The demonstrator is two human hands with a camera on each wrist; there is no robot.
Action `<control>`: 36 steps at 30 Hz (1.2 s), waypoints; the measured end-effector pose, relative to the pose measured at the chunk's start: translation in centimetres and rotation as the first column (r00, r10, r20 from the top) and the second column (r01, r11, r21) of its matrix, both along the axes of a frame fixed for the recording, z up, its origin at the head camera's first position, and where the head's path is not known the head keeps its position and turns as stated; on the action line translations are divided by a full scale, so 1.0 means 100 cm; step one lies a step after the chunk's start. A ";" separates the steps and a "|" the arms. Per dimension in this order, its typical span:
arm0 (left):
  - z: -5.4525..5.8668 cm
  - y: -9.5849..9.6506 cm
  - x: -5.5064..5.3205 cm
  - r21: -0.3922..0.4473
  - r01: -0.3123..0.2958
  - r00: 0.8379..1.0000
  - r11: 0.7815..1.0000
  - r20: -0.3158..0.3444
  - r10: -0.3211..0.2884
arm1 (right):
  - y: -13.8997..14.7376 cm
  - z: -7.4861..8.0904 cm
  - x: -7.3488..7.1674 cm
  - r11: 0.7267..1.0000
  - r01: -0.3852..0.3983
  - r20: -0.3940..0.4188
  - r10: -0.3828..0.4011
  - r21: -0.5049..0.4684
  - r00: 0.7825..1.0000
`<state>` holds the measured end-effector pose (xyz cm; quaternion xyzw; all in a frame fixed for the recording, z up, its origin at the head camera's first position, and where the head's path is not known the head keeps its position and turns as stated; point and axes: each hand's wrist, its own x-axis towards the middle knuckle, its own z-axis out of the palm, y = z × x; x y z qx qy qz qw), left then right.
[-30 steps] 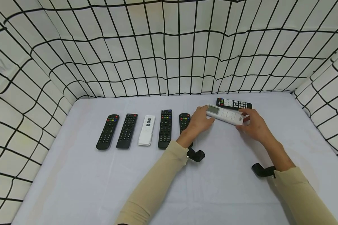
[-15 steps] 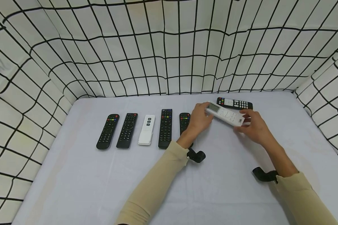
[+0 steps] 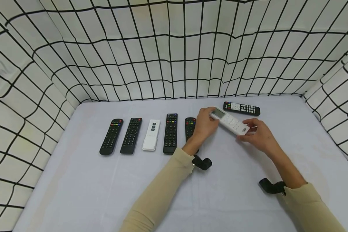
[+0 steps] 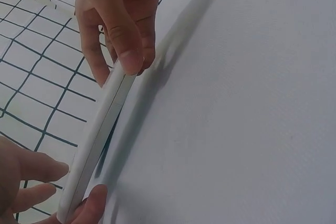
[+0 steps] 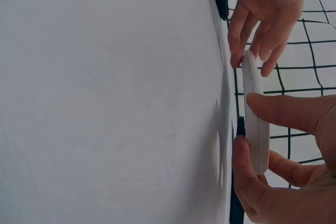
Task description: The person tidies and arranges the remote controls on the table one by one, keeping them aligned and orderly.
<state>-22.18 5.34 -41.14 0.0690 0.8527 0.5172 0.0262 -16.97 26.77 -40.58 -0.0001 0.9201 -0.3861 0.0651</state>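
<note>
A white air conditioner remote (image 3: 231, 123) with a small grey display is held slantwise between the two hands, display end toward the left. My left hand (image 3: 204, 125) pinches the display end; its fingertips lie on both sides of it in the wrist views. The right hand (image 3: 258, 136) grips the other end, thumb on one edge and fingers round the back, as the right wrist view shows. A gap and a shadow in the left wrist view put the white remote (image 4: 97, 140) off the table. Just behind it lies a black remote (image 3: 241, 108) with coloured buttons.
Left of the hands stands a row of remotes: several black ones, such as the long one (image 3: 170, 133), and a white one (image 3: 151, 135). The left forearm partly hides the nearest black remote (image 3: 189, 125). Black netting (image 3: 177, 61) over white walls bounds the white-covered table (image 3: 84, 180).
The white remote has tilted further, its right end swinging toward the front, away from the black remote behind. My right hand has moved slightly forward and left with it; the left hand stays nearly put.
</note>
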 end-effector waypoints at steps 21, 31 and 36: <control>-0.005 0.001 0.001 0.086 -0.094 0.994 0.992 -0.040 0.097 | -0.019 0.001 0.017 0.995 0.000 0.036 0.003 -0.097 0.999; -0.004 -0.001 0.002 0.134 -0.100 0.995 0.986 0.006 0.100 | -0.019 0.003 0.022 0.993 -0.009 0.052 0.016 -0.122 0.999; -0.003 -0.005 0.004 0.172 -0.096 0.995 0.980 0.035 0.091 | -0.019 0.003 0.024 0.986 -0.035 0.020 0.039 -0.161 0.999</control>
